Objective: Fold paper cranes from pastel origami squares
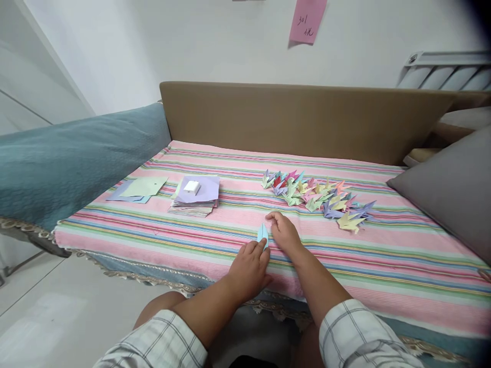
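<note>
A narrow strip of folded light blue paper [263, 233], pointed at its far end, lies flat on the striped cloth in front of me. My left hand [250, 263] presses on its near part, fingers close together, and hides that end. Just right of the paper is my right hand [283, 230], its fingers bent and apart, holding nothing that I can see. Beyond it, several folded paper cranes [314, 202] in many colours lie in a cluster.
A stack of square paper [195, 208] bears a small white box [192, 187]. Loose green and blue sheets [143, 187] lie farther left. The striped cloth [134, 225] covers the seat. A grey cushion [452, 189] and another person's fingers [485, 276] are at the right.
</note>
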Tool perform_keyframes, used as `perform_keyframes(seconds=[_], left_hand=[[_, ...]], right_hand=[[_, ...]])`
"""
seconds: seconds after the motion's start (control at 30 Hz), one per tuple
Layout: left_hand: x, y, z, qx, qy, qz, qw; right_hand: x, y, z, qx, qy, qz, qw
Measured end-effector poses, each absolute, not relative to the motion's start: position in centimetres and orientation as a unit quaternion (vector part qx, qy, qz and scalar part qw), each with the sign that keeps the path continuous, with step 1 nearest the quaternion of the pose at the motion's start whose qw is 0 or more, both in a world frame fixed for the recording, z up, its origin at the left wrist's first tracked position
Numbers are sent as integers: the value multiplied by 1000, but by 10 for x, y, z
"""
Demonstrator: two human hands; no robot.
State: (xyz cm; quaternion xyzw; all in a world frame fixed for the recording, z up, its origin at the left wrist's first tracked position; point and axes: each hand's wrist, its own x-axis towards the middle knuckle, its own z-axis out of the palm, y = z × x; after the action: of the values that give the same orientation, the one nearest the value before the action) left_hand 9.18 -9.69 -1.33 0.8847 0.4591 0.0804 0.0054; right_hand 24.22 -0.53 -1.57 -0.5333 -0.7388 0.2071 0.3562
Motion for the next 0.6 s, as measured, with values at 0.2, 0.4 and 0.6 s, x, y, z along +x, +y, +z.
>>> perform_keyframes(seconds=[0.2,0.4,0.6], left_hand=[[92,-96,-17,884,460,81,6],[87,-93,-11,888,448,103,37],[72,-72,6,860,451,154,184]], right_hand=[[244,-11,-11,-524,-762,211,317],[256,-22,-7,-455,-777,312,304],[260,-36,-3,-461,-821,243,234]])
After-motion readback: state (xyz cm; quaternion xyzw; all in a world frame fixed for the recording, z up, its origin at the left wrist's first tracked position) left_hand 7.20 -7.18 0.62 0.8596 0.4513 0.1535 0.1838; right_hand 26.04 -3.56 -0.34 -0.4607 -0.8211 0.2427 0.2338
